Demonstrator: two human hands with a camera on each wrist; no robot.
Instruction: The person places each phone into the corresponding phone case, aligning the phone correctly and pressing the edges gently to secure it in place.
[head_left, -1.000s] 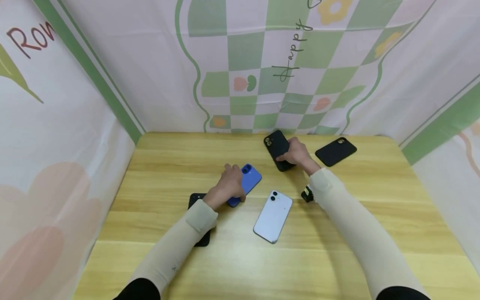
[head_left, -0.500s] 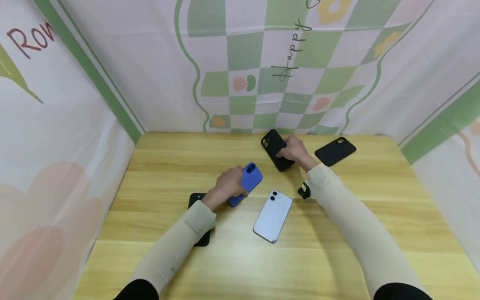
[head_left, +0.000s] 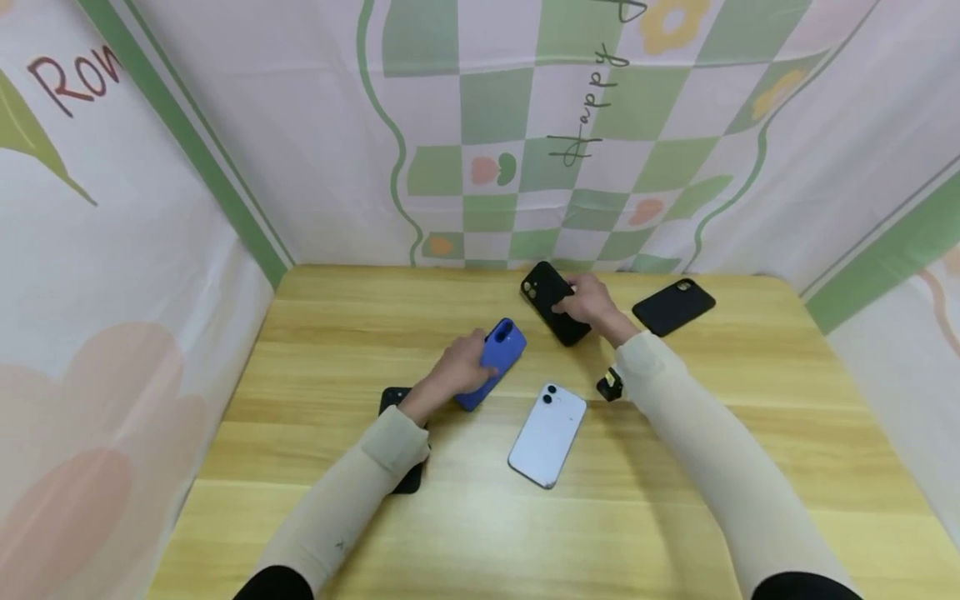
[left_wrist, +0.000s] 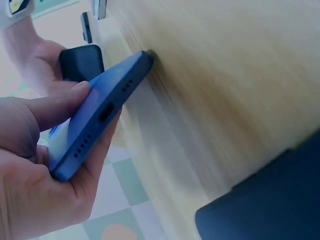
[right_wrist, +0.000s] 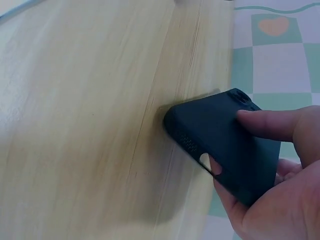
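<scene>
A pale yellow, wood-grain counter (head_left: 600, 533) with rounded far corners. On it, a white phone (head_left: 547, 435) lies back up, 2 camera lenses at its far end, its near right corner marked or chipped. To the white phone's left, apart from it, lies a black phone-shaped item (head_left: 409, 479), partly covered. Beyond the white phone and to its right, well apart, a black phone case (head_left: 673, 307) lies diagonally.

Wood-grain table (head_left: 637, 517), checked backdrop (head_left: 525, 133) (apparently cloth)
</scene>
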